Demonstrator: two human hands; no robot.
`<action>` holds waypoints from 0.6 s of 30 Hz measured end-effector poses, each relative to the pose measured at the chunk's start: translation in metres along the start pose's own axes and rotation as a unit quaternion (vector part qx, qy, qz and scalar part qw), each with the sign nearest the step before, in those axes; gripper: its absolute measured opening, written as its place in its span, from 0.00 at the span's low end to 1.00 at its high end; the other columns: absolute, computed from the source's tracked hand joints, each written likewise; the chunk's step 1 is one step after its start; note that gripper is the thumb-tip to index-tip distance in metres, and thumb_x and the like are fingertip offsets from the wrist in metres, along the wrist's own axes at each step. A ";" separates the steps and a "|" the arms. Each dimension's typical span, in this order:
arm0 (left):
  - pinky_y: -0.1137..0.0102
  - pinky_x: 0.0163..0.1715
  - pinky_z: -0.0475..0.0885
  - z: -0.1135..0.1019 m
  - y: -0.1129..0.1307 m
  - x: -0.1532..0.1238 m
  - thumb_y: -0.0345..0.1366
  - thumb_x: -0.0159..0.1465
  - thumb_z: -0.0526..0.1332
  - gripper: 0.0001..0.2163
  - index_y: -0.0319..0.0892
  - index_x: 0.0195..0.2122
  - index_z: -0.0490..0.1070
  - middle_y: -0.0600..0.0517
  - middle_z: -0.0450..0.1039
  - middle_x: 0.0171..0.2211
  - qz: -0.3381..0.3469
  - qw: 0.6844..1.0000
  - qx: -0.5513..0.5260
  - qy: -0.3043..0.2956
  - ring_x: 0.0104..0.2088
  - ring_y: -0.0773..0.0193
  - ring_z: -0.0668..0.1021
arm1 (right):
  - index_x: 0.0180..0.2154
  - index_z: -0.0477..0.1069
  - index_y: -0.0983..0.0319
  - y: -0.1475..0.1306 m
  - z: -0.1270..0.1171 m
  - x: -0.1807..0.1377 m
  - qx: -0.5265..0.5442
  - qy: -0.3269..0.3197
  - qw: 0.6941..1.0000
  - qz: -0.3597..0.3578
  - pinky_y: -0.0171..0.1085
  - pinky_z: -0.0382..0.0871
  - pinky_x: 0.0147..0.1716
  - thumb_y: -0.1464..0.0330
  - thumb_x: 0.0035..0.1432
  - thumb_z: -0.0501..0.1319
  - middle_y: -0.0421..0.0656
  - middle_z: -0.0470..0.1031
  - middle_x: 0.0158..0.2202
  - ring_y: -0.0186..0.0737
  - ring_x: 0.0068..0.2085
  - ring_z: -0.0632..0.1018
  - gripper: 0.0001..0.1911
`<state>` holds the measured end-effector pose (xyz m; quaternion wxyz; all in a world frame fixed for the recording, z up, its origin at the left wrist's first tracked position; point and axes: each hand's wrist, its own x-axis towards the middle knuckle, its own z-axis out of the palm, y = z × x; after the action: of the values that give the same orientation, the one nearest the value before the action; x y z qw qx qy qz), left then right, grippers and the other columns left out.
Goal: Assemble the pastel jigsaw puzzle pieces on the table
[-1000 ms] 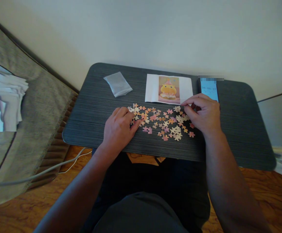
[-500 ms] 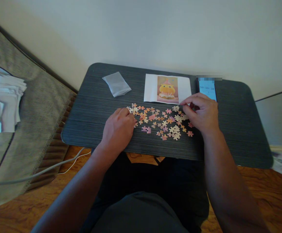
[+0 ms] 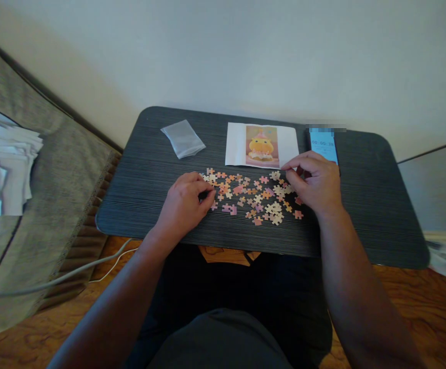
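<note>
Phone screen: digits, too small to read. Reference print: yellow cartoon figure, no legible text. Puzzle pieces scattered on table between my hands. Left hand curled at scatter's left edge, thumb and forefinger pinched; piece inside, cannot tell. Right hand curled at far-right edge, same doubt.

A dark striped bench stands against a pale wall. Along its far side lie a clear plastic bag, a white sheet printed with a yellow cartoon figure, and a phone with a lit blue screen. A grey cable crosses the wooden floor.
</note>
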<state>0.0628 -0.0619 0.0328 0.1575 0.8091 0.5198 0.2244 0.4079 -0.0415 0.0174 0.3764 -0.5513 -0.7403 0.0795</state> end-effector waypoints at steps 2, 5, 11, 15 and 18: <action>0.60 0.46 0.75 0.000 -0.007 0.001 0.32 0.70 0.68 0.05 0.41 0.40 0.84 0.47 0.80 0.40 -0.013 1.000 -0.016 0.014 0.42 0.56 0.80 | 0.39 0.85 0.56 0.001 0.000 0.000 0.002 0.000 1.000 -0.003 0.43 0.71 0.34 0.74 0.63 0.66 0.43 0.83 0.39 0.39 0.32 0.78 0.09; 0.60 0.45 0.76 -0.001 -0.012 0.006 0.33 0.71 0.68 0.04 0.40 0.41 0.84 0.48 0.79 0.38 -0.028 0.998 -0.013 0.046 0.42 0.56 0.80 | 0.39 0.85 0.56 0.001 0.000 0.000 0.003 -0.003 1.000 -0.006 0.43 0.70 0.34 0.73 0.64 0.66 0.43 0.83 0.39 0.39 0.32 0.78 0.09; 0.58 0.48 0.77 0.000 -0.016 0.028 0.36 0.71 0.69 0.06 0.39 0.40 0.84 0.47 0.80 0.39 -0.029 0.998 0.032 0.037 0.42 0.55 0.81 | 0.38 0.85 0.56 0.005 0.001 0.000 0.008 -0.006 1.000 -0.004 0.43 0.71 0.34 0.74 0.63 0.67 0.43 0.83 0.38 0.41 0.33 0.79 0.09; 0.58 0.48 0.77 0.001 -0.011 0.039 0.40 0.70 0.72 0.08 0.40 0.38 0.83 0.46 0.80 0.40 -0.043 0.995 0.093 -0.007 0.43 0.52 0.81 | 0.39 0.84 0.55 0.007 0.003 0.000 0.012 -0.008 1.000 -0.001 0.43 0.72 0.35 0.73 0.64 0.66 0.42 0.82 0.38 0.41 0.35 0.81 0.09; 0.57 0.49 0.77 -0.002 0.000 0.043 0.41 0.72 0.70 0.10 0.39 0.40 0.83 0.43 0.81 0.42 -0.056 0.986 0.149 -0.046 0.45 0.49 0.82 | 0.40 0.84 0.54 0.007 0.003 0.000 0.011 -0.013 1.000 -0.001 0.43 0.73 0.37 0.74 0.65 0.65 0.41 0.83 0.40 0.41 0.37 0.82 0.10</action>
<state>0.0768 -0.0222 0.0433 0.0712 0.8026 0.5841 0.0983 0.4116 -0.0379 0.0114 0.3731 -0.5449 -0.7449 0.0943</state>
